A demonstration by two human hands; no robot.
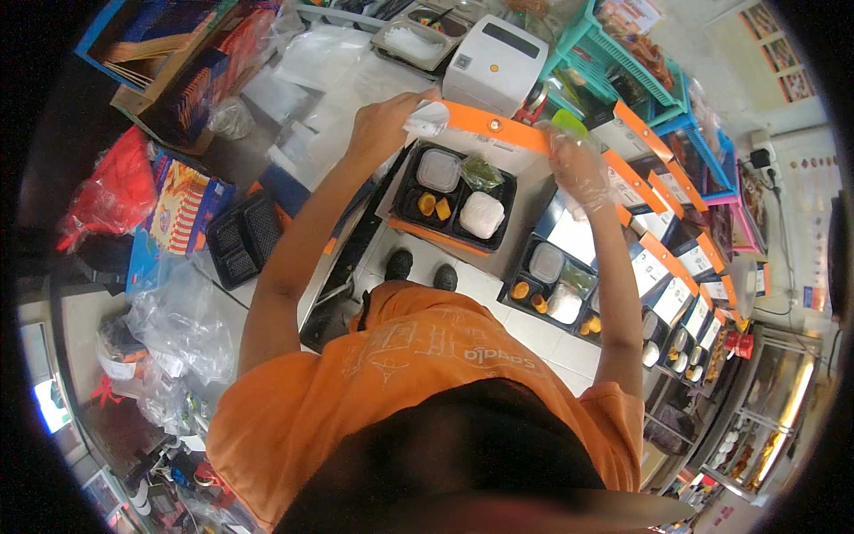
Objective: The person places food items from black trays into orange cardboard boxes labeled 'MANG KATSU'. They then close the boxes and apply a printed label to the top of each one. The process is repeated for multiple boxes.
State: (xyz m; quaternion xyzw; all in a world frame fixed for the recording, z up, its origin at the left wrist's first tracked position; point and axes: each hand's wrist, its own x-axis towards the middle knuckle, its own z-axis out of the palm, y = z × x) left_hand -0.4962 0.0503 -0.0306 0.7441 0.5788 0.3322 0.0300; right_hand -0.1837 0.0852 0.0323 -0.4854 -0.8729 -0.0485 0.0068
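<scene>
Before me a meal box (434,235) stands with its lid (534,167) raised. In it sits a black compartment tray (450,200) with a lidded clear tub (438,169), a bag of greens (482,172), a white-wrapped round bundle (482,215) and yellow-orange food pieces (434,206). My left hand (383,130), bare, grips the left end of the lid's orange flap (494,125), by a curled white piece (427,119). At its right end, my right hand (582,167), in a clear plastic glove, holds the same flap.
Several similar open boxes with filled trays (554,284) line the right side. A white label printer (495,63) and a steel container (417,41) stand behind. Turquoise baskets (620,73) rise at the back right. A black tray (243,240) and plastic bags (180,317) lie left.
</scene>
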